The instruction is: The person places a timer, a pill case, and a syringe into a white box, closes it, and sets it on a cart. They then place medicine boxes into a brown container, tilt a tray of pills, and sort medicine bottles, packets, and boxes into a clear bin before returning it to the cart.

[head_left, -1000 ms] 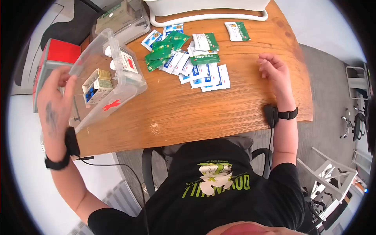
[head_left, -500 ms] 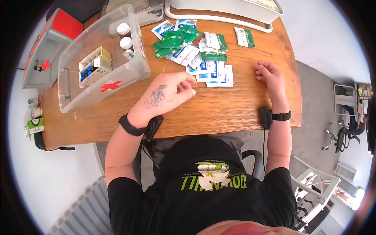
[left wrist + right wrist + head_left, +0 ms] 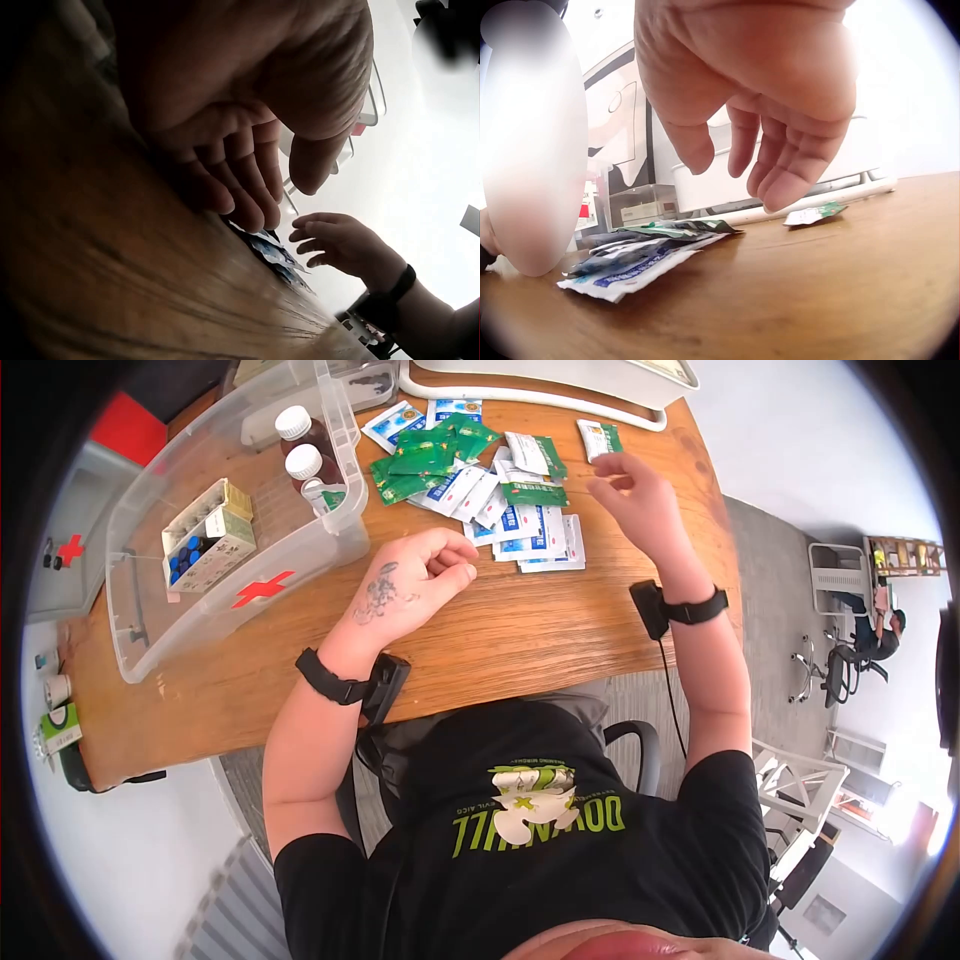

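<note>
My left hand [image 3: 412, 578] is low over the wooden table [image 3: 480, 620], its fingers loosely bent and holding nothing. In the left wrist view its fingertips [image 3: 259, 217] hang close above the wood, near the sachets. My right hand [image 3: 645, 508] hovers with nothing in its grasp, just in front of a lone green-and-white sachet [image 3: 597, 442]. In the right wrist view the fingers [image 3: 784, 191] point down above that sachet. Left of it lies a heap of green sachets [image 3: 425, 452] and white-and-blue sachets [image 3: 540, 542], overlapping one another.
A clear plastic box [image 3: 200, 615] with a red cross stands at the left, holding white-capped brown bottles [image 3: 305, 463] and a carton [image 3: 225, 532] of blue-capped vials. Behind the sachets is a white container [image 3: 560, 380] with a handle. A grey case [image 3: 90, 490] with a red top stands farther left.
My left hand came away from the clear box to the table in front of the sachets. My right hand has since moved forward and left, up to the lone sachet.
</note>
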### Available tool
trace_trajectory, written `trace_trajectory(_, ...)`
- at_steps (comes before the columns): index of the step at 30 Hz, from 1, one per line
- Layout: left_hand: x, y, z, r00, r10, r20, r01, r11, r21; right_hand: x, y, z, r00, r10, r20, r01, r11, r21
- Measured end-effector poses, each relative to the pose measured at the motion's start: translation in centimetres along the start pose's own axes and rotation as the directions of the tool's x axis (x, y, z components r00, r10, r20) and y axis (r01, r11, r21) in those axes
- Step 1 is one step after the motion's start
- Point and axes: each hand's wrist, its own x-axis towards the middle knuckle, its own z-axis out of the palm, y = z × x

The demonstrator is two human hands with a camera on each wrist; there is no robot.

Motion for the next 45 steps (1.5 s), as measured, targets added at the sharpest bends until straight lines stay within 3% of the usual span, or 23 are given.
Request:
trace_trajectory(3,0.1,0.0,-0.2,1.000,-0.022,0.006,0.022,1.000,-0.008,2.2,-0.8,1.7,0.999,0.016,-0.030,-0.016,1.000,-0.015)
trace_trajectory(6,0.3,-0.4,-0.2,1.000,-0.017,-0.012,0.017,1.000,-0.010,3.5,-2.9,2.6,0.995,-0.089,0.034,0.091,0.994,-0.066)
trace_trajectory(7,0.3,-0.4,-0.2,1.000,-0.014,-0.010,0.014,1.000,-0.008,3.7,-3.7,3.0,0.983,-0.181,0.041,0.183,0.981,-0.060)
trace_trajectory(9,0.2,-0.5,-0.1,1.000,-0.016,-0.005,0.016,1.000,-0.010,4.0,-5.6,4.2,0.934,-0.353,0.048,0.355,0.934,-0.041)
trace_trajectory(13,0.6,-0.8,-0.2,0.999,-0.032,-0.003,0.032,0.999,-0.027,4.9,-8.9,6.3,0.841,-0.516,0.162,0.536,0.835,-0.124)
trace_trajectory(16,0.7,-1.1,-0.2,0.999,-0.039,-0.015,0.038,0.997,-0.072,4.9,-9.5,9.1,0.788,-0.602,0.129,0.612,0.743,-0.272)
trace_trajectory(20,0.7,-0.9,-0.4,0.998,-0.065,-0.016,0.063,0.994,-0.087,4.5,-9.8,9.7,0.780,-0.542,0.313,0.617,0.749,-0.241)
trace_trajectory(25,0.7,-1.0,-0.5,0.998,-0.064,0.015,0.065,0.996,-0.054,3.2,-8.6,8.7,0.808,-0.541,0.231,0.588,0.763,-0.268)
trace_trajectory(30,0.6,-1.0,-0.7,0.998,-0.050,0.026,0.051,0.998,-0.048,0.4,-5.9,6.7,0.697,-0.714,0.061,0.702,0.663,-0.260)
trace_trajectory(33,0.6,-1.0,-0.4,0.998,-0.052,0.033,0.054,0.997,-0.062,-1.9,-5.2,4.9,0.719,-0.682,0.132,0.695,0.699,-0.169)
trace_trajectory(36,0.6,-1.1,-0.3,0.998,-0.062,0.033,0.064,0.996,-0.067,-3.6,-4.8,3.3,0.703,-0.704,0.100,0.711,0.697,-0.088)
trace_trajectory(37,0.6,-1.1,-0.2,0.998,-0.063,0.031,0.065,0.995,-0.074,-3.7,-4.6,2.8,0.719,-0.695,0.011,0.695,0.718,-0.048)
trace_trajectory(40,0.6,-0.7,-0.2,0.997,-0.077,0.020,0.078,0.995,-0.057,-2.1,-2.2,1.3,0.922,-0.367,-0.122,0.361,0.930,-0.066)
trace_trajectory(41,0.5,-0.6,-0.1,0.996,-0.084,0.016,0.084,0.996,-0.043,-0.8,-1.3,0.6,0.975,-0.200,-0.100,0.196,0.980,-0.047)
trace_trajectory(42,0.5,-0.6,-0.1,0.996,-0.086,0.018,0.087,0.995,-0.047,1.0,-0.2,0.0,0.997,-0.027,-0.076,0.025,0.999,-0.029)
trace_trajectory(45,0.5,-0.7,-0.2,0.996,-0.092,0.019,0.093,0.994,-0.057,5.4,4.7,-0.6,0.987,0.106,-0.123,-0.137,0.952,-0.275)
